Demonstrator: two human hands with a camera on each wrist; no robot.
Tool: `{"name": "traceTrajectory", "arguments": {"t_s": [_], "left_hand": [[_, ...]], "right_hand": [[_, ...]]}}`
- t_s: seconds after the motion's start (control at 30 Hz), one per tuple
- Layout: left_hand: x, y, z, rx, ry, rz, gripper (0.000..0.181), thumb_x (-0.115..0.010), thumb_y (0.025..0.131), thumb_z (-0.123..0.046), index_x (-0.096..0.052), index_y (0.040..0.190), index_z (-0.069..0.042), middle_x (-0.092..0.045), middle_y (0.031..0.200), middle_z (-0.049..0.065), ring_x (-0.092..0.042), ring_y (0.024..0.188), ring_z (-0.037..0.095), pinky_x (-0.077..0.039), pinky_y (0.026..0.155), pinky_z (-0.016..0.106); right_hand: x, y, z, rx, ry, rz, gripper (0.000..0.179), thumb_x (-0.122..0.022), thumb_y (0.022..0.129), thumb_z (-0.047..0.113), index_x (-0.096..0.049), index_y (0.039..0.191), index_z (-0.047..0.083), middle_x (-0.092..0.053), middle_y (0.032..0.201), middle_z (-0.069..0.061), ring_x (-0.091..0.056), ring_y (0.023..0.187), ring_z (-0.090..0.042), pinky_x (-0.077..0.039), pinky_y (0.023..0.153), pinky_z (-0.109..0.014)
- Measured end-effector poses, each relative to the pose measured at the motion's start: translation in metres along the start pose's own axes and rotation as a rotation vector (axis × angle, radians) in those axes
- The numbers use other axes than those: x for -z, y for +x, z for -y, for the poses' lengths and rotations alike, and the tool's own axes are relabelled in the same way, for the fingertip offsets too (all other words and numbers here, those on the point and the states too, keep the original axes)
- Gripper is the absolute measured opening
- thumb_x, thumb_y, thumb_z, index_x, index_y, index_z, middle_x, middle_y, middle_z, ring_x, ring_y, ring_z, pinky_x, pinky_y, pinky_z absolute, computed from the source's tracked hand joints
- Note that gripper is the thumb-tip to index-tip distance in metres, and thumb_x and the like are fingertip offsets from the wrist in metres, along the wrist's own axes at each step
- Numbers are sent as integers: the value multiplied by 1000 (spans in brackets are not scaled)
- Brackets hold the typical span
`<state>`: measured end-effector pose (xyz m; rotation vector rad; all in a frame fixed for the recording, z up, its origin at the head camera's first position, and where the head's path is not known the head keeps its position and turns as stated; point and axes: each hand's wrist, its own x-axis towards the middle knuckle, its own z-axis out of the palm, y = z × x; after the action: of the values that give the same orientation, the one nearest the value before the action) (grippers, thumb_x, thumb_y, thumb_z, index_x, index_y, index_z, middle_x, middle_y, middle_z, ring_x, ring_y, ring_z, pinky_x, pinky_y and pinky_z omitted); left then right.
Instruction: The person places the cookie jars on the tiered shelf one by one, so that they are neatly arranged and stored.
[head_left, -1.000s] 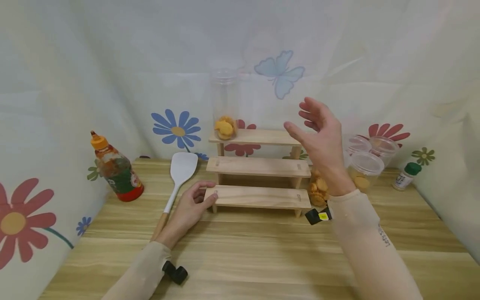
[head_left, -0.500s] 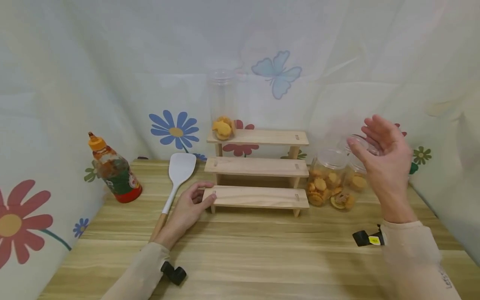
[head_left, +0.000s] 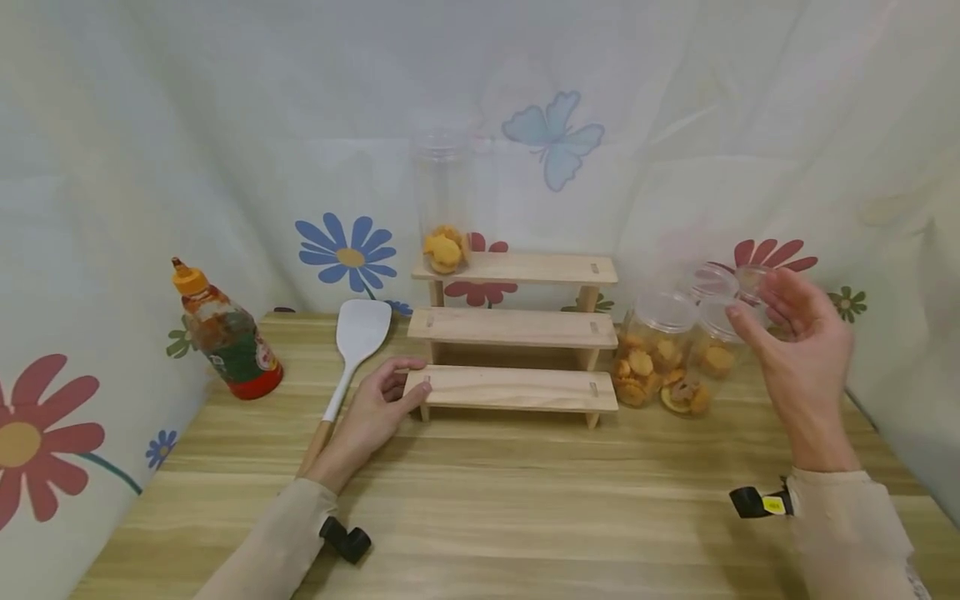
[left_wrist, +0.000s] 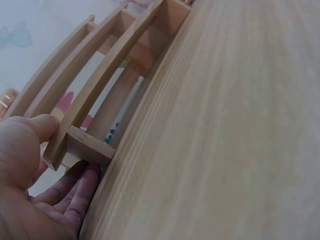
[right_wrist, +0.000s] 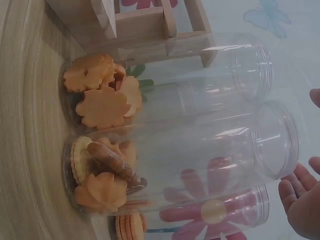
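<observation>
At the left end of the lowest step of a wooden three-tier shelf (head_left: 510,388), my left hand (head_left: 375,419) grips the board. In the left wrist view its thumb lies against the step's edge, with the fingers below beside the support. My right hand (head_left: 810,358) hovers at the right, fingers loosely curved and holding nothing. Just left of it stand several clear lidded jars with cookies, among them one front jar (head_left: 665,312) and another jar (head_left: 716,321). In the right wrist view, fingertips are close to a jar's lid (right_wrist: 277,140); contact is unclear. Flower-shaped cookies (right_wrist: 102,107) lie at the jar bottoms.
A tall clear jar (head_left: 444,196) with cookies stands on the top step's left end. Left of the shelf lies a white spatula (head_left: 363,329) with a wooden handle. A sauce bottle (head_left: 238,350) stands farther left. A patterned curtain (head_left: 337,100) hangs behind the table.
My right hand has moved right and down, from in front of the shelf's right side to beside the jars, uncovering the front jars. The left hand keeps its place on the shelf.
</observation>
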<state>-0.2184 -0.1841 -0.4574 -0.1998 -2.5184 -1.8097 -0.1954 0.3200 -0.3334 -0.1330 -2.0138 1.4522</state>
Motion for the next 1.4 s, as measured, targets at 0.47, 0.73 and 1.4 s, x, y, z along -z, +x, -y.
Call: {"name": "traceTrajectory", "arguments": {"t_s": [0.47,0.73,1.4], "left_hand": [[0,2,-1,0,5,-11,41,-79,107,-27,-67,145,-15,-73,137,19,-72,122,29,-56,92,24],[0,2,-2,2,-1,-6,41,-79,107,-25,-67,145,-14,-74,136,19,-73,119,28,-56,90,24],[0,1,1,-4,7,-2,42,-80,107,-29,-67,145,-16,-71,144,15,-69,128,30,-54,98,23]], "right_hand": [[0,3,-5,-59,-21,68,68,-86,100,15,-58,162,19,-63,157,-3,-59,136,-12,-45,109,-11],[0,3,-20,-90,-73,159,73,-86,101,28,-53,166,22,-56,160,-3,-52,151,-21,-43,116,-16],[-5,-7,-49,-133,-137,199,88,-89,99,30,-41,172,18,-51,171,-11,-53,148,-13,-46,105,-8]]}}
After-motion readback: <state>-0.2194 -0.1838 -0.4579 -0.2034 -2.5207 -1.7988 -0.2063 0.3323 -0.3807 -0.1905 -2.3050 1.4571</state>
